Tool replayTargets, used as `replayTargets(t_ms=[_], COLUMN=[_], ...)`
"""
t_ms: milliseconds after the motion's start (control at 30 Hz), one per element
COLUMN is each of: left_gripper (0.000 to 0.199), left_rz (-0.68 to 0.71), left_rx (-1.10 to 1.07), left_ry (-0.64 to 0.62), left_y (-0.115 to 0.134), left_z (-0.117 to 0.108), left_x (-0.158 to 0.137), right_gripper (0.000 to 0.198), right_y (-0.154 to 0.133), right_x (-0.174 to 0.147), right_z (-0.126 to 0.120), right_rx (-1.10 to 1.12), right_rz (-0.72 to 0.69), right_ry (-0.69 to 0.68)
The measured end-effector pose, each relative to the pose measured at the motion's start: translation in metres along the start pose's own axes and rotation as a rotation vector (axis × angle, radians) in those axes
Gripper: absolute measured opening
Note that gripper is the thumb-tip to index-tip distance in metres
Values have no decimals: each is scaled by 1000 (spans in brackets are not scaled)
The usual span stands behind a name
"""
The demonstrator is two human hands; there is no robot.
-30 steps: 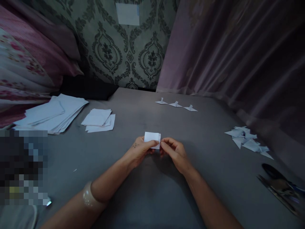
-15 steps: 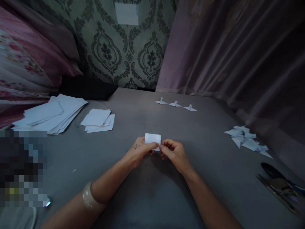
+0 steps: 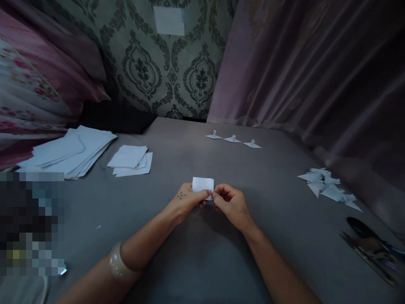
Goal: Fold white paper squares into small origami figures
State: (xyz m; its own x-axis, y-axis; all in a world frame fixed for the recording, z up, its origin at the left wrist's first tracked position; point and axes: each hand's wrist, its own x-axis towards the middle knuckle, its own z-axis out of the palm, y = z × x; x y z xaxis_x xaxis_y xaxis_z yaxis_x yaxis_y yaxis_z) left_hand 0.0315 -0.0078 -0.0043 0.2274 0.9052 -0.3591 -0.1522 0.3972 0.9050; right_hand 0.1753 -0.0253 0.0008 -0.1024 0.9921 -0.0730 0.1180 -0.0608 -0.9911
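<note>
A small folded piece of white paper (image 3: 202,184) is held up over the middle of the table. My left hand (image 3: 189,197) grips it from the left, thumb lying across its lower front and fingers behind. At its lower right corner, the thumb and bent fingers of my right hand (image 3: 230,203) pinch the edge. Both hands are closed, and the fingers behind the paper are partly hidden.
Left on the grey table (image 3: 171,143) lie a stack of large sheets (image 3: 68,154) and a smaller pile of paper squares (image 3: 129,158). Three folded paper birds (image 3: 233,138) stand in a row at the back. More folded shapes (image 3: 327,185) and dark-handled scissors (image 3: 363,230) are at right.
Hardly anything differs. Both hands keep the paper in the same place, with only a tiny shift of the right fingers at its corner.
</note>
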Motion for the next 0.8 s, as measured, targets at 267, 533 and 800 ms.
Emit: replayTargets(t_ms=[267, 533, 800], left_gripper=[17, 20, 14], left_rz=[-9, -17, -12], left_rx=[-72, -145, -88], left_ry=[-14, -37, -55], left_y=[1, 8, 9], left_z=[2, -1, -1], left_x=[-1, -2, -4], right_gripper=[16, 22, 23], right_y=[4, 0, -2], right_x=[-1, -2, -1], right_z=[3, 0, -1], right_rx=[-42, 103, 106], right_rz=[-62, -15, 44], right_ry=[6, -33, -30])
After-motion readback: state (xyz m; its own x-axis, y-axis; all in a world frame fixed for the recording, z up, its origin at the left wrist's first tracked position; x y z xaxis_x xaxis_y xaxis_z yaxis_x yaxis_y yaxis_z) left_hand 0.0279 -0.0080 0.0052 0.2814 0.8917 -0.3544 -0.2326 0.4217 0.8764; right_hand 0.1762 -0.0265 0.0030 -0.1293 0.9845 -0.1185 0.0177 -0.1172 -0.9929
